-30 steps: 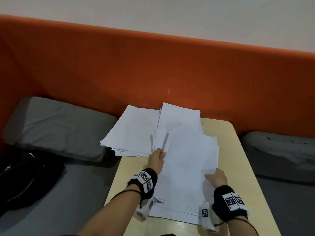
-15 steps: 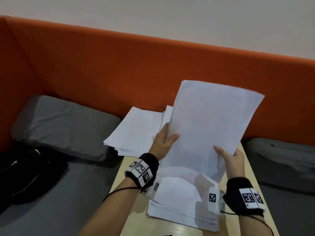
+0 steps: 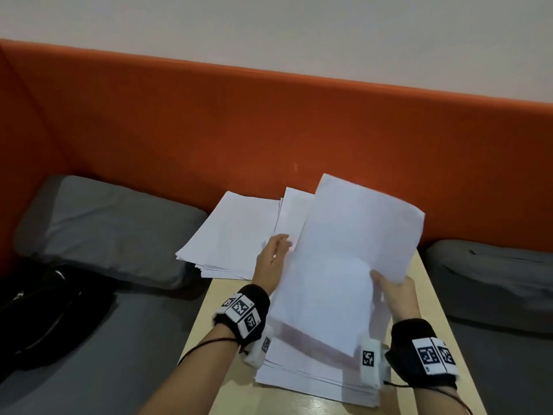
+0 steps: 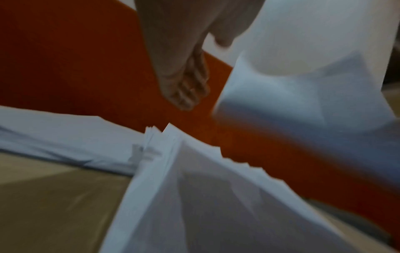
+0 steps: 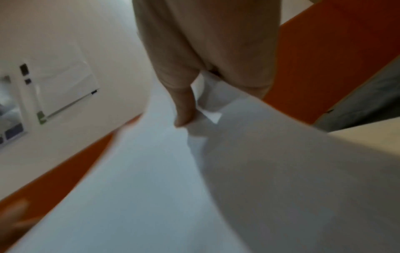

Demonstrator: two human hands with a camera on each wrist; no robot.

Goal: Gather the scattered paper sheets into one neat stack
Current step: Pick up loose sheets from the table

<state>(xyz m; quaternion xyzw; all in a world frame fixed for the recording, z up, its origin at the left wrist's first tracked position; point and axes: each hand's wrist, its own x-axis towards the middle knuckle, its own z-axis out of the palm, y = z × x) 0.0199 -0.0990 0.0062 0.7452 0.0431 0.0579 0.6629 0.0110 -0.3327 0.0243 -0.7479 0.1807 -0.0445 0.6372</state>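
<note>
Centre frame, the lifted sheets point(image 3: 353, 265) I raised half a second ago now tilt back down toward the near pile point(image 3: 314, 375) on the desk point(image 3: 431, 301). A second stack point(image 3: 236, 235) waits upper left, still unmerged. My right hand point(image 3: 395, 298) pinches the sheets' edge; my left hand point(image 3: 270, 259) lies flat-fingered against them.

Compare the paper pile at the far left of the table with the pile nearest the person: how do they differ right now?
The far-left pile overhangs the table edge toward the grey cushion; the near pile sits fully on the table. No hand touches the far-left pile; over the near pile, the right hand holds lifted sheets, with the left hand at their left edge. Both are plain white and unevenly fanned.
</note>
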